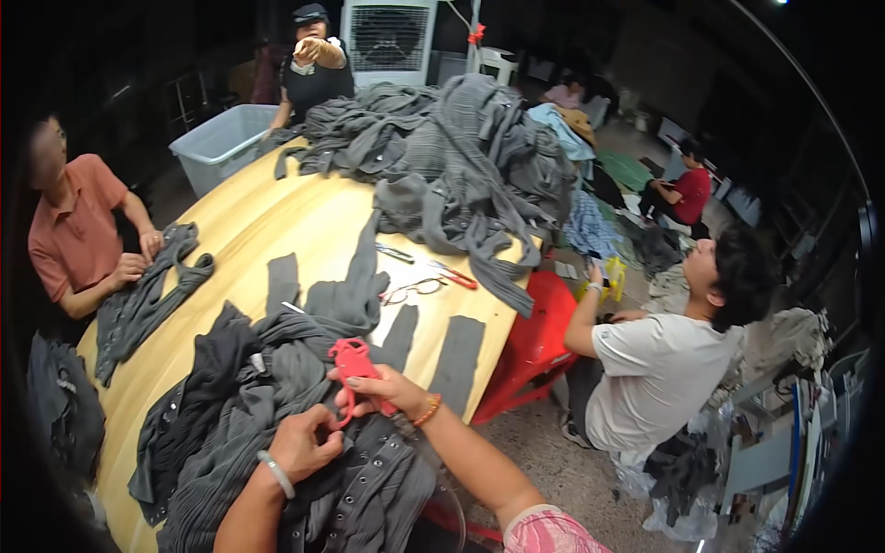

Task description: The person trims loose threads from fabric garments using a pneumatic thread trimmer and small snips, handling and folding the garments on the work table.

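Note:
My right hand (387, 389) is closed around a red plastic hand tool (352, 361) with a loop-shaped handle; its exact kind does not show. Just beside the tool's lower end, my left hand (306, 444) has its fingers curled together, and what they pinch is hidden. Under both hands lies a heap of dark grey ribbed garments (244, 442). The nearest garment (364, 488) has rows of round metal snaps or eyelets and hangs over the table edge towards me.
A large pile of grey garments (442, 147) covers the far side of the wooden table (230, 221). Eyeglasses (415, 289), red-handled scissors (454, 275) and cut fabric strips (458, 355) lie nearer. A red stool (530, 346) stands at the right. Several people sit or stand around.

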`<state>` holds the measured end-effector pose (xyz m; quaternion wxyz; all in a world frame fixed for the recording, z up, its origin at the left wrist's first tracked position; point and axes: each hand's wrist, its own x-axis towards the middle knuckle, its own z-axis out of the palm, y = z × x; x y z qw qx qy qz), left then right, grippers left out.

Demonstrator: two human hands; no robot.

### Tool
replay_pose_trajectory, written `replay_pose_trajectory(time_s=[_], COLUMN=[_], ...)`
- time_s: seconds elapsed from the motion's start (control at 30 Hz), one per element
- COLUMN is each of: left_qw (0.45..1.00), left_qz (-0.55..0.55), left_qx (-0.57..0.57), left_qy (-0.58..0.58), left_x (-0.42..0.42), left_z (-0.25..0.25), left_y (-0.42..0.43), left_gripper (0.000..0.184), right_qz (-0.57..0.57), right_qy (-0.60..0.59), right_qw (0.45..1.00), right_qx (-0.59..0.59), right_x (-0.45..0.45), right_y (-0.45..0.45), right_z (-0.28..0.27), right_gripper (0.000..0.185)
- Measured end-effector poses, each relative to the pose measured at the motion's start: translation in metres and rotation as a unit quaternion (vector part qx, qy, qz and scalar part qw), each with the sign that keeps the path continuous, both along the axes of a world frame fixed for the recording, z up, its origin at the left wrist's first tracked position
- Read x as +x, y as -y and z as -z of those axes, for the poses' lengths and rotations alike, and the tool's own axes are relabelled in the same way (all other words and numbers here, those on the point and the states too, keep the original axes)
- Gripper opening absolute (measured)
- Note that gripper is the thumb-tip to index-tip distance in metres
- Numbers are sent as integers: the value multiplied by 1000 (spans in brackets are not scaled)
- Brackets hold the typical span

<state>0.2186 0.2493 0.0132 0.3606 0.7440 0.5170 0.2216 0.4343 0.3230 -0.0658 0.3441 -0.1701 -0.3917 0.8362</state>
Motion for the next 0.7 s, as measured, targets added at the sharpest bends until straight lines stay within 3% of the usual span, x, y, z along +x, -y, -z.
replay_pose_trajectory(time_s=[0.3,0.37,0.7], left_qw=[1000,997,1000], left_qz=[-1,4,-17], left_qx=[10,68,10], left_qy=[8,28,16], left_x=[2,0,9], left_z=[3,15,-4], left_y=[0,-2,0], left_gripper=[18,18,20], right_qz=[17,15,15], right_qy=[-5,-9,-23], right_qw=[1000,999,999], right_qx=[-20,-28,-23], right_x=[-4,-2,-4], right_y=[2,5,3], right_z=[0,-8,-2], right_gripper=[47,44,41])
